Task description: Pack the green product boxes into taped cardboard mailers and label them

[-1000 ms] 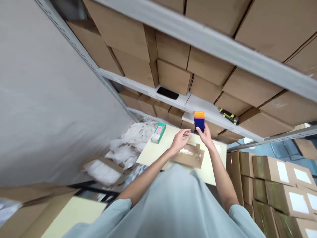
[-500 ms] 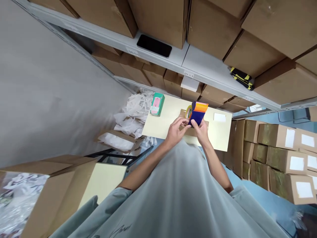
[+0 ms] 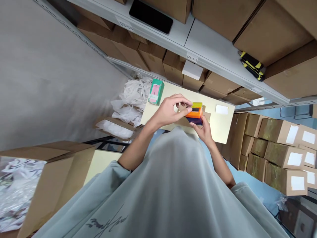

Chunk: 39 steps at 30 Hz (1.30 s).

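Observation:
A packing tape dispenser (image 3: 194,116), orange and dark blue with a yellow roll of tape at its far side, is held over the table. My right hand (image 3: 203,129) grips its dark blue part from the right and below. My left hand (image 3: 171,110) reaches over from the left, fingers curled and thumb stretched out, with the tips closed on the dispenser's left end. Whether it pinches a strip of tape there cannot be made out. Under the dispenser lies a flat piece of brown cardboard (image 3: 183,121), partly covered by the hands.
On the pale yellow table (image 3: 221,130) are a green and pink box (image 3: 155,92) and a white label (image 3: 221,109). Shelves above hold cartons, a black phone (image 3: 151,16) and yellow-black cutters (image 3: 251,66). Shredded paper (image 3: 136,92) lies left; stacked cartons (image 3: 282,152) stand right.
The dispenser has turned in my right hand, so its orange part and tape roll now face up. My left hand has risen from below it to its left end. The view has shifted slightly.

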Motion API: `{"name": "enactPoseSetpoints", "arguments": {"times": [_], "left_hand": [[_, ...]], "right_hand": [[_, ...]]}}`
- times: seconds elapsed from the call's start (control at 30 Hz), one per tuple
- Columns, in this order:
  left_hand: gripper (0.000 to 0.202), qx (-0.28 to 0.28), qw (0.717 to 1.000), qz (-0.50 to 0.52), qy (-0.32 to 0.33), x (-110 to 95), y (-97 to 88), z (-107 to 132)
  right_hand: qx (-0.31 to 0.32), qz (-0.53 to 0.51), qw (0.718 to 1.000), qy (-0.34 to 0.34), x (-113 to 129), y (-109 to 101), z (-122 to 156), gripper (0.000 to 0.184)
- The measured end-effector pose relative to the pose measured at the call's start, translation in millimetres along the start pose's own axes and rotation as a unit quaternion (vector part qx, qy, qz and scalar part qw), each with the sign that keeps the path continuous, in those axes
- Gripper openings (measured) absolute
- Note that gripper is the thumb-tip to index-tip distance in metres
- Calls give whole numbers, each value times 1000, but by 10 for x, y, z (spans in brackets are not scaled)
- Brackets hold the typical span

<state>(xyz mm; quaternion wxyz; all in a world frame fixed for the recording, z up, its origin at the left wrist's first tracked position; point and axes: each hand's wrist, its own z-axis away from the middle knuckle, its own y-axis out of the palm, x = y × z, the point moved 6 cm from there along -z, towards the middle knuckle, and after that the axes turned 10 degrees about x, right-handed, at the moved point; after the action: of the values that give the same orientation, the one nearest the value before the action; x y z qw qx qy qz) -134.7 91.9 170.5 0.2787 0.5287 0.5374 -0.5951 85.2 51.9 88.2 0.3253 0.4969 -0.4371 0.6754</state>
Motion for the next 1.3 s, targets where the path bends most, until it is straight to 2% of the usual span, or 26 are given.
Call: {"name": "enactPoseSetpoints", "arguments": {"times": [0.07,0.33,0.5,0.63,0.77,0.87,0.97,1.07,1.2,1.3], "left_hand": [[22,23,1000,12,-13,16,5,-27],[21,41,998,39,-36,105,101,-46],[25,9,998,40,-55,142,156,19],[23,-26,999,-16,-19,24,192,111],[23,-47,998,-49,7,-131,278,260],[22,-83,995,-37,-33,-106,302,457],[26,-153,981,13,-117,162,247,729],[39,-184,960,83,-195,675,270,937],[46,-192,932,175,-252,1475,475,980],[45,-201,912,234,-271,1907,655,924]], "right_hand": [[7,21,1000,2,-21,-40,40,57],[39,67,997,1,-67,-121,169,50],[22,119,993,1,-128,-189,199,53],[20,185,982,-17,-75,-264,223,53],[78,251,965,-21,54,-324,348,50],[142,311,940,14,82,-424,527,52],[207,370,902,77,42,-584,676,53],[276,392,866,144,0,-724,651,53],[346,380,835,194,-58,-797,294,48],[381,360,827,204,-166,-794,-46,52]]}}
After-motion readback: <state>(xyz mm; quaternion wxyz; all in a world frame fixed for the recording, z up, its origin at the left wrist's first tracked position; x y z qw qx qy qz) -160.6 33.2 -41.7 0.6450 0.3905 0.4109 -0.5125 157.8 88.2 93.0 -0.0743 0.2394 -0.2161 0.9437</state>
